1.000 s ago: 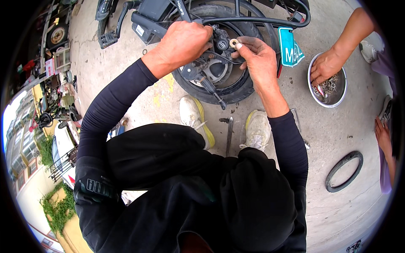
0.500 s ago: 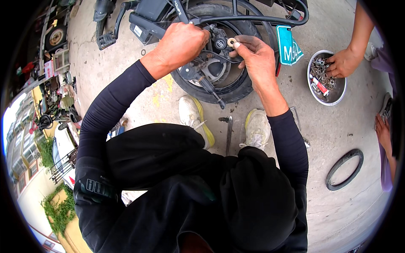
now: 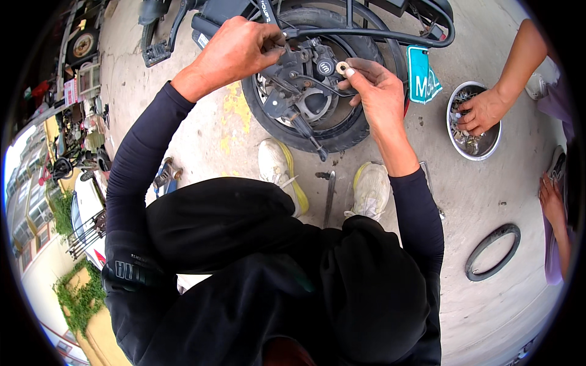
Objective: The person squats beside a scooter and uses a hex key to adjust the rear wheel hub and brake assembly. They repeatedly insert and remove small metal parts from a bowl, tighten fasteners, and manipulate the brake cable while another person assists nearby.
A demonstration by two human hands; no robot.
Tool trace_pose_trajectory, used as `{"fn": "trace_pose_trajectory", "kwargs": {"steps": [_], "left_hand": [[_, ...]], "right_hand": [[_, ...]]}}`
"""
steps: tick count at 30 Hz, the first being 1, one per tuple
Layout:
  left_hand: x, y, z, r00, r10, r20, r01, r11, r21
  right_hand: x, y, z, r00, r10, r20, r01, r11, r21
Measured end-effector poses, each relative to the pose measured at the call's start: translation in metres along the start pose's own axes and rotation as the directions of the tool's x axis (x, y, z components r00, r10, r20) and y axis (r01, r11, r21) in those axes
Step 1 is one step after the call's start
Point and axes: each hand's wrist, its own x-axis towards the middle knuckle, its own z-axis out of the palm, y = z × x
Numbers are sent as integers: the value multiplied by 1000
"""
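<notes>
My right hand [image 3: 378,85] pinches a pale round washer [image 3: 342,68] with a dark hole between thumb and fingers, just right of the wheel hub [image 3: 308,76]. Over the left side of the hub, my left hand [image 3: 241,49] is closed, thumb against curled fingers near the frame tube. Whatever sits in that pinch is too small or hidden to make out. The black-tyred wheel [image 3: 342,139] belongs to a dark electric bike lying or standing in front of me, with cables and a damper around the hub.
Another person's hand [image 3: 482,113] reaches into a metal bowl [image 3: 453,135] of small hardware on the right. A teal plate [image 3: 418,67] hangs beside the wheel. A metal tool [image 3: 330,198] lies between my shoes, and a black rubber ring [image 3: 473,274] lies on the concrete at right.
My left hand has drawn left and up from the hub, uncovering more of it. The washer stays in my right hand. The other person's hand has moved down and left in the bowl.
</notes>
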Motion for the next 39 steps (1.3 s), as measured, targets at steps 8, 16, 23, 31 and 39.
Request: {"fn": "trace_pose_trajectory", "kwargs": {"steps": [8,16,23,31,39], "left_hand": [[-38,-12,-1,965,-249,-76,197,889,-413],[-42,-16,60,907,-363,-214,116,704,-701],[-35,-19,77,913,-354,-202,56,600,-798],[-28,-19,82,934,-285,-214,27,656,-755],[-21,-21,91,946,-226,-230,-20,671,-741]], "right_hand": [[0,-15,18,1000,-16,-7,14,974,-227],[21,-38,48,947,-312,71,262,629,-732],[21,-38,64,891,-439,114,266,304,-915],[26,-30,74,849,-487,207,332,187,-924],[27,-22,76,759,-586,283,373,37,-927]]}}
